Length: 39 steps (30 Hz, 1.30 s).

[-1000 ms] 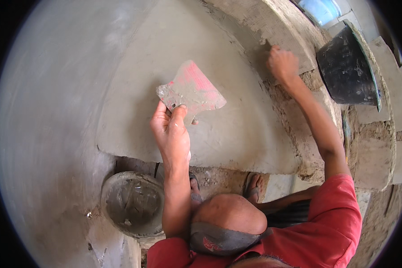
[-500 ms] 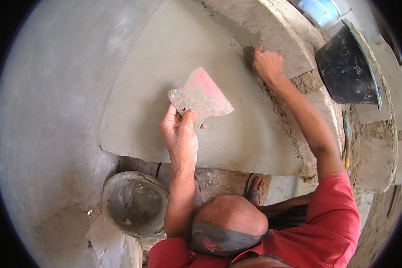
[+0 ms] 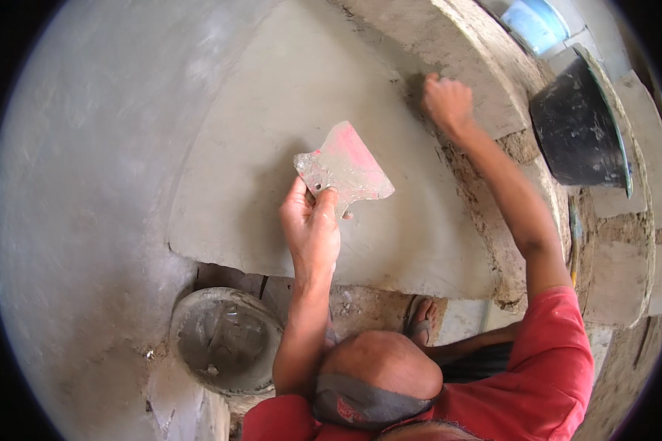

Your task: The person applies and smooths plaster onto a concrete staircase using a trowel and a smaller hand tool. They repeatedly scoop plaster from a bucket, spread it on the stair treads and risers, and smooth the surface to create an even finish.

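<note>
Left hand (image 3: 310,224) pinches my scraper (image 3: 343,168) by its stub, blade flat on the wet plaster (image 3: 272,140), right hand (image 3: 446,101) fisted at the rough edge (image 3: 463,55); tilt a corner and I judge it gouges the skim.

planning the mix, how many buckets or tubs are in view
2: a cement-crusted bucket on the ground below the left hand, and a black tub on the ledge at upper right.

Soft, even daylight lit the scene with faint shadows, focus stayed fairly sharp, and fisheye bending darkened the frame's corners.
</note>
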Tool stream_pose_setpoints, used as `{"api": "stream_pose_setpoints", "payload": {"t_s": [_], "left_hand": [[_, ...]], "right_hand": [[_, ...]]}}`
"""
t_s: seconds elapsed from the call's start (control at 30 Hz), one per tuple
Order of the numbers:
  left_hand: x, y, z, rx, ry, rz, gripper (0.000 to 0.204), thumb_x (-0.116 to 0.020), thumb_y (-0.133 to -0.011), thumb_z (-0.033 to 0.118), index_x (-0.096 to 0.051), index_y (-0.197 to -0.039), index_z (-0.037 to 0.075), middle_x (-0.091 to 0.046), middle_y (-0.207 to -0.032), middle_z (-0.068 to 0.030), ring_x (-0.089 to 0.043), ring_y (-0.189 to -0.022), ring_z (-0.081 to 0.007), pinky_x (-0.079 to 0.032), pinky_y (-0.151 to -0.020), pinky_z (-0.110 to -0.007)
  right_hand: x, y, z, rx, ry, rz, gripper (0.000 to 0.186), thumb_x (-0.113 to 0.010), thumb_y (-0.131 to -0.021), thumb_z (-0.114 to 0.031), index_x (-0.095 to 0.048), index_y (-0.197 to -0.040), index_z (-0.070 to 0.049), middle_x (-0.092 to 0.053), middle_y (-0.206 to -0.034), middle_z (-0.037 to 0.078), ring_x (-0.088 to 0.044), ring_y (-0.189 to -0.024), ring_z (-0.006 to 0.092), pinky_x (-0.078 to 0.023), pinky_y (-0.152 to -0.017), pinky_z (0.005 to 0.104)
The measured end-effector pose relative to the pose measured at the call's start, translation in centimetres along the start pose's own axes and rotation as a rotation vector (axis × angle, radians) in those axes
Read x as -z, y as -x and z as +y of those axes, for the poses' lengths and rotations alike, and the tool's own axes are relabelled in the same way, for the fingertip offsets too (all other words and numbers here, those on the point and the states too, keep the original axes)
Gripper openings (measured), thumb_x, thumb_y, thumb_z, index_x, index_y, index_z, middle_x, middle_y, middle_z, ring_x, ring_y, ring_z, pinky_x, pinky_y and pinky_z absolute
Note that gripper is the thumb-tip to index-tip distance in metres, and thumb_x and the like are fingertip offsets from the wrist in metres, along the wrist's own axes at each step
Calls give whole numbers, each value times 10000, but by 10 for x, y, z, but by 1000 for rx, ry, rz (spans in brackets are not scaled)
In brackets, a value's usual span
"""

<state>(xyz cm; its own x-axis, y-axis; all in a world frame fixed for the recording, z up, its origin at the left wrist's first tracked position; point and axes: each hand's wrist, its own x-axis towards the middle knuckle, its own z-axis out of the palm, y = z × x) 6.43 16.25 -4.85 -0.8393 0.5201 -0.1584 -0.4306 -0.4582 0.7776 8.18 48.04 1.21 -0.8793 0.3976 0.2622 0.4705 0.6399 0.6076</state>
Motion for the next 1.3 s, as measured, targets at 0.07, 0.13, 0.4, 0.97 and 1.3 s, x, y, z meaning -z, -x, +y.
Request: {"api": "stream_pose_setpoints", "payload": {"t_s": [0.07,0.13,0.4,0.97,1.3], "left_hand": [[4,-3,-2,1,-19,25,345,-517,-923,9,-641,-1242,-27,-707,-1036,-53,-634,-812,-92,-531,-632,-283],[5,-9,-3,-19,-106,37,335,-506,-935,-2,-637,-1242,-35,-711,-1043,-61,-647,-825,-99,-541,-642,-286],[0,-6,-7,51,-205,16,307,-516,-946,-46,-621,-1235,-59,-716,-1040,-93,-663,-849,-100,-582,-688,-289],[2,-14,-4,58,-157,-9,286,-546,-928,-17,-608,-1199,-83,-716,-951,-109,-641,-734,-87,-617,-656,-303],[-5,-4,-2,19,-107,-42,250,-543,-932,-36,-614,-1170,-71,-712,-995,-91,-658,-791,-96,-618,-673,-309]], "right_hand": [[9,-19,19,24,24,157,253,-543,-949,-102,-679,-1119,26,-715,-707,135,-675,-538,208,-523,-425,367],[19,-37,29,29,44,332,271,-496,-996,-149,-637,-1143,29,-690,-681,130,-634,-500,200,-489,-384,341],[-16,-69,-41,73,-81,-14,274,-559,-926,-79,-676,-1147,32,-763,-841,154,-763,-723,283,-592,-544,408],[-8,-149,-37,49,-31,35,235,-520,-971,-121,-717,-1002,3,-743,-777,146,-741,-658,275,-607,-517,406],[-5,-36,-16,-4,-22,-149,229,-581,-957,-137,-714,-1082,2,-751,-793,159,-734,-639,292,-545,-467,396]]}}
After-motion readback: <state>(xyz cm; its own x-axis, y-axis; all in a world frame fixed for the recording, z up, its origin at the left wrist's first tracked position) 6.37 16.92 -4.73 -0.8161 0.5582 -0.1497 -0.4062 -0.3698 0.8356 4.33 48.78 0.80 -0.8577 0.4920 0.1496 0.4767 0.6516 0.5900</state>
